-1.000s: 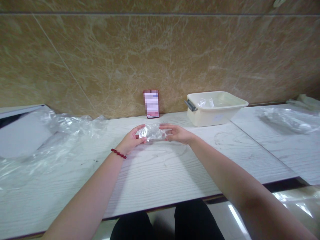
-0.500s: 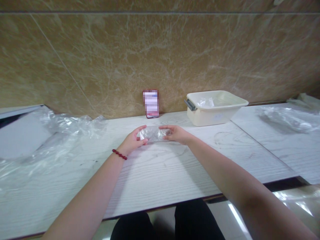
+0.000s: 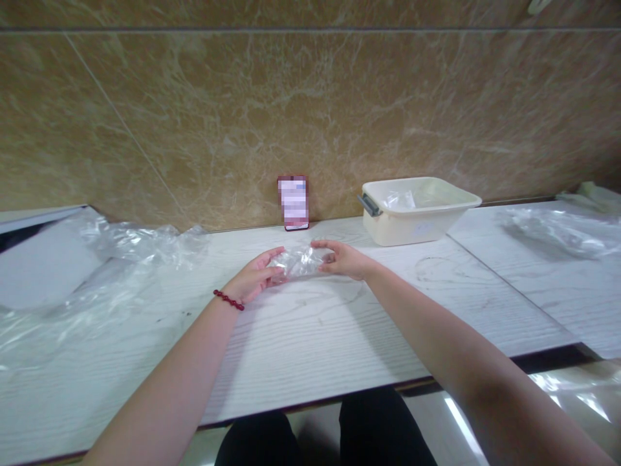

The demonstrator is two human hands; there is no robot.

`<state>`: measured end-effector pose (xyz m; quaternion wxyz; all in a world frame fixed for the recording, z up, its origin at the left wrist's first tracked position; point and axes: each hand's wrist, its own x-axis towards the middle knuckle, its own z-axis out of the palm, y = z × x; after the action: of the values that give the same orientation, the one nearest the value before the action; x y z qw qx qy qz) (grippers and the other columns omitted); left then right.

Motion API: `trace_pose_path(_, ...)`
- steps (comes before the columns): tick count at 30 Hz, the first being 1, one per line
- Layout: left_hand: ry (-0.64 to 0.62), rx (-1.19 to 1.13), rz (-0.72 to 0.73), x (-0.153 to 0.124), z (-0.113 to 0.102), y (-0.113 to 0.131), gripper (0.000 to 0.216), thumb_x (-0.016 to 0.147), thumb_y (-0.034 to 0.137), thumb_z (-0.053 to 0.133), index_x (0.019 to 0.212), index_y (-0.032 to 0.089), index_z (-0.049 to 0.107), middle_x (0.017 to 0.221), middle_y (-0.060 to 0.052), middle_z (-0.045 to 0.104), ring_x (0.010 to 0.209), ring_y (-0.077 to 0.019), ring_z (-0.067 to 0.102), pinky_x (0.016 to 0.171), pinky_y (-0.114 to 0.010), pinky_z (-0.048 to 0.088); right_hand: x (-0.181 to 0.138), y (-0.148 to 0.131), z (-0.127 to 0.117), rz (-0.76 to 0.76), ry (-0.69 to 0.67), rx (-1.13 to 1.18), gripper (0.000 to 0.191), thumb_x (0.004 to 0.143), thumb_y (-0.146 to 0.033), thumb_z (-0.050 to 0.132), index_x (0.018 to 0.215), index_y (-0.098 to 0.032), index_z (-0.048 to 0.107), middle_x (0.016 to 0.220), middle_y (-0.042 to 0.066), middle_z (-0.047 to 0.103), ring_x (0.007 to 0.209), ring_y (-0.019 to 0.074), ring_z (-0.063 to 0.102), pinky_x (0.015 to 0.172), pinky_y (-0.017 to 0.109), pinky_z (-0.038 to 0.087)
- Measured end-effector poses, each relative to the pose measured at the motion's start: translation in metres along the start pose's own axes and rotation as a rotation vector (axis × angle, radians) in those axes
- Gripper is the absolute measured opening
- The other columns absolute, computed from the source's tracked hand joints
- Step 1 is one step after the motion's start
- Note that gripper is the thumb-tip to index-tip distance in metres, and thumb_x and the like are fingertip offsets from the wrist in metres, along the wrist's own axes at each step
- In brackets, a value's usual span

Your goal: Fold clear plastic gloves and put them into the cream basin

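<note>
A small clear plastic bag (image 3: 301, 260), crinkled and shiny, is held just above the white wood-grain table (image 3: 310, 349) between my two hands. My left hand (image 3: 257, 275), with a red bead bracelet at the wrist, grips its left end between thumb and fingers. At the right end, my right hand (image 3: 343, 260) pinches the bag, the index finger stretched along its upper edge. Whether anything lies inside the bag I cannot make out.
A phone (image 3: 295, 204) leans upright against the brown marble wall (image 3: 233, 116). To its right stands a cream plastic bin (image 3: 407, 226) with clear bags inside. Loose clear plastic sheeting (image 3: 145, 246) lies at the left, and more plastic (image 3: 567, 230) at the far right.
The bag looked flatter and more stretched out before; now it is more bunched up. My left thumb has shifted up onto the bag's front, while my right hand has barely moved.
</note>
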<state>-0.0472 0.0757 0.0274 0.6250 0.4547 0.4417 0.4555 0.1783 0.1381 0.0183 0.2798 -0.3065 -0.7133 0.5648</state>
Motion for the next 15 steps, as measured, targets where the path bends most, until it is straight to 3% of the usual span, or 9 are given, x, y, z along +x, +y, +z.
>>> trace_pose_path(4, 0.052, -0.021, -0.026, 0.0042, -0.0008, -0.003, 0.046, 0.064, 0.009, 0.06, 0.108, 0.017, 0.048, 0.09, -0.004, 0.057, 0.069, -0.0085, 0.056, 0.067, -0.022, 0.048, -0.0001, 0.0009, 0.0, 0.006, -0.009, 0.001, 0.06, 0.06, -0.02, 0.063, 0.116, -0.023, 0.041, 0.058, -0.007, 0.042, 0.051, 0.0038, 0.039, 0.049, 0.016, 0.033)
trace_pose_path(15, 0.05, 0.112, -0.008, -0.002, -0.0019, 0.0036, 0.062, 0.062, 0.009, 0.062, 0.119, 0.019, 0.038, 0.076, 0.0, 0.058, 0.062, -0.006, 0.055, 0.064, -0.018, 0.046, 0.0002, 0.0026, -0.0005, 0.034, 0.01, 0.122, 0.069, 0.058, -0.016, 0.065, 0.12, -0.023, 0.036, 0.065, -0.005, 0.049, 0.06, 0.0047, 0.047, 0.06, 0.018, 0.04)
